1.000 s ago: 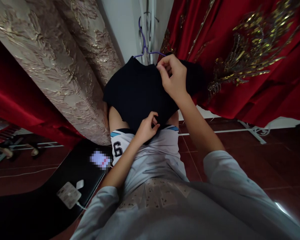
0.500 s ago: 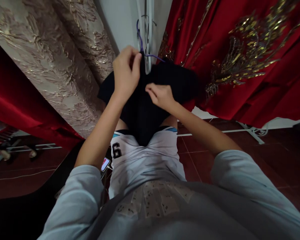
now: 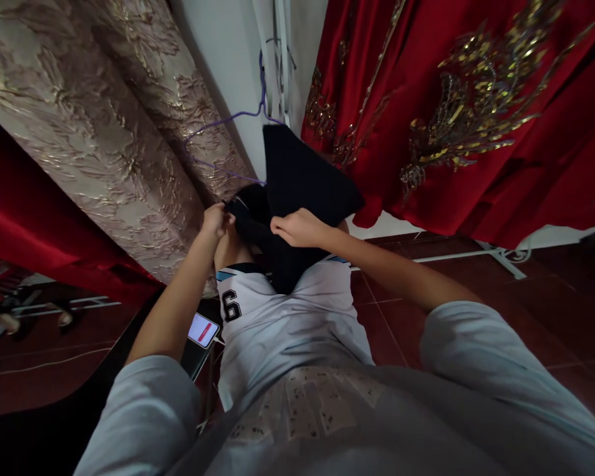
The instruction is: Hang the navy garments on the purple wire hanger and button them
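A dark garment [image 3: 307, 175] hangs partly on a purple wire hanger [image 3: 228, 120], its lower end reaching my lap. The hanger's left arm is bare, while its right side is covered by the cloth. My left hand [image 3: 217, 221] is closed on the garment's left edge, pulled out to the side below the bare hanger arm. Near the middle of the cloth, my right hand [image 3: 300, 229] pinches a fold of the same garment. The garment's exact kind cannot be made out.
The hanger hooks onto a white metal stand [image 3: 277, 59]. Red cloth with gold sequins [image 3: 456, 125] hangs at right, and a textured beige cloth [image 3: 104, 132] at left. A lit phone [image 3: 203, 330] with a cable lies on a dark surface beside my left thigh.
My left hand has come down and left from the hanger's neck, drawing the garment's left side off the hanger arm. My right hand has moved slightly lower, still pinching the cloth.
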`<action>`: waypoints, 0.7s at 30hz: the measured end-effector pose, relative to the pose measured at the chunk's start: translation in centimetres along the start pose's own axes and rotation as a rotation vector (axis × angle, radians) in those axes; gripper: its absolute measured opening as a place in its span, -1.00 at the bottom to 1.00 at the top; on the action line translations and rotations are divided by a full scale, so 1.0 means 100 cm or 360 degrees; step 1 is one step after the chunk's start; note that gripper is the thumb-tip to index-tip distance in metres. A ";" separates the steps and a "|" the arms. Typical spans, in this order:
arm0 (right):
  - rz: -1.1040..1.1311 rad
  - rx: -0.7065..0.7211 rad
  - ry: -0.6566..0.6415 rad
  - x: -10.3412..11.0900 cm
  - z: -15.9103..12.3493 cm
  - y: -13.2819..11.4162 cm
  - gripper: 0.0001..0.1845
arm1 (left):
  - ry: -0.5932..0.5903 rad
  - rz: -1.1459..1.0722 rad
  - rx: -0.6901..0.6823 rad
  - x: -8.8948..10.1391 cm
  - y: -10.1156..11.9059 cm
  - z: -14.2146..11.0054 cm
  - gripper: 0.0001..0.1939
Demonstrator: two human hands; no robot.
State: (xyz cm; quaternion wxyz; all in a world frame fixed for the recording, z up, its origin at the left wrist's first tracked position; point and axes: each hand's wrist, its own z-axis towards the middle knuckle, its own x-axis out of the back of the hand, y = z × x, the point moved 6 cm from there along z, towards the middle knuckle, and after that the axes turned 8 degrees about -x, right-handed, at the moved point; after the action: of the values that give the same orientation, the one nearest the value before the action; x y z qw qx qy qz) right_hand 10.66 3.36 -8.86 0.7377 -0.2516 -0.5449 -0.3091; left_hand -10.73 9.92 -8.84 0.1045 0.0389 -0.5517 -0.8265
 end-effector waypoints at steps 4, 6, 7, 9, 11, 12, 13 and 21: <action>0.0246 -0.0165 -0.0375 -0.027 -0.009 0.005 -0.75 | -0.0052 -0.0015 0.0142 -0.010 -0.016 -0.011 -0.74; 0.0571 -0.0262 -0.0305 -0.033 -0.004 0.006 -0.50 | -0.0195 -0.0020 -0.0075 -0.025 0.000 -0.016 -0.76; 0.0757 -0.0276 -0.0247 -0.034 0.002 0.004 -0.39 | -0.0275 0.0011 -0.0281 -0.035 0.015 -0.020 -0.75; 0.1187 -0.0247 -0.0088 -0.033 0.015 -0.003 -0.35 | -0.0367 0.0167 -0.0750 -0.053 0.049 -0.029 -0.71; 0.1695 -0.0264 0.0077 -0.027 0.029 -0.007 -0.51 | -0.0344 0.0320 -0.1068 -0.064 0.074 -0.032 -0.64; 0.1952 -0.0334 0.0146 -0.024 0.035 -0.006 -0.59 | -0.0303 0.0343 -0.1139 -0.065 0.080 -0.031 -0.61; 0.2178 -0.0440 0.0197 -0.020 0.040 -0.004 -0.66 | -0.0265 0.0322 -0.1156 -0.065 0.082 -0.027 -0.57; 0.2167 -0.0382 0.0162 0.052 0.042 0.030 -0.84 | -0.1340 0.0351 -0.0502 -0.060 -0.006 -0.060 -0.38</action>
State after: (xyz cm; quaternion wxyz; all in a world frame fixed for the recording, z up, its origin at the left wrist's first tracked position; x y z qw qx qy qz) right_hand 11.27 7.42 -2.80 0.7592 -0.6026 -0.1923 0.1531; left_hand -3.86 6.03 -12.07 -0.0367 -0.3755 -0.4146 -0.8281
